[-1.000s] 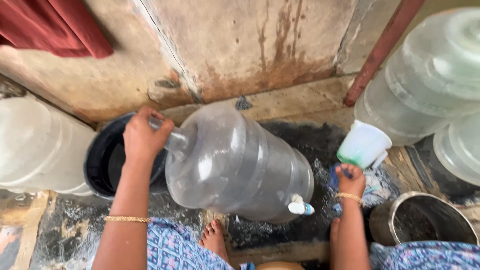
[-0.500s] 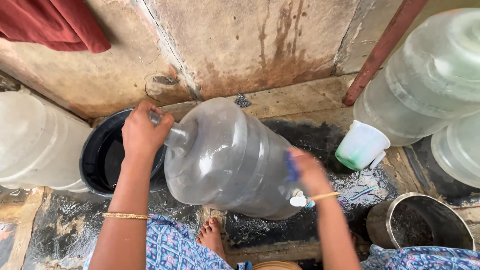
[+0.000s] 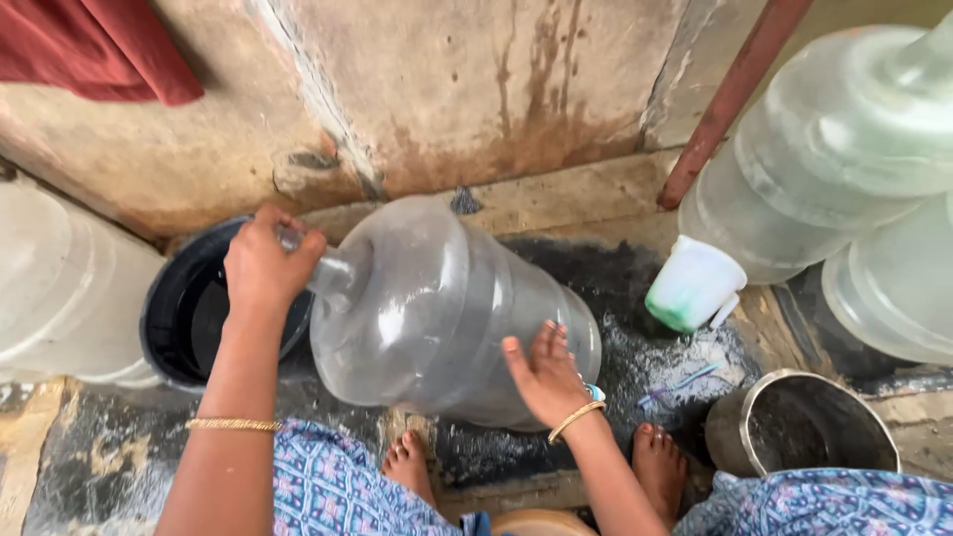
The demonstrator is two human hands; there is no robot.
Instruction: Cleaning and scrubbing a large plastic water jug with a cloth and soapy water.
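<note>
From the head camera, looking straight down, a person is crouching over a wet, dark floor at the foot of a stained wall. The left hand is wrapping its fingers tight around the narrow neck of a large clear water jug, clamped there so that the mouth of the jug is hidden behind the knuckles. The right hand is pressing flat against the lower side of the jug near its base, its fingers spread apart on the plastic rather than gripping anything.

The jug is lying tipped on its side between the two hands, its long axis running from the neck at upper left down to the base at lower right. The neck end is pointing at, and hanging over the rim of, a black bucket just to the left; whether anything is coming out cannot be told. So the left hand is the nearer one to the bucket, while the right hand is bearing on the heavy end, away from it.

Bare feet are showing below the jug, with a blue patterned garment over the knees. A gold bangle is sitting on the left forearm. To the right a white and green mug is lying tilted on the floor, near a steel pot. More big translucent jugs are standing at the right edge, and a red cloth is hanging at top left.
</note>
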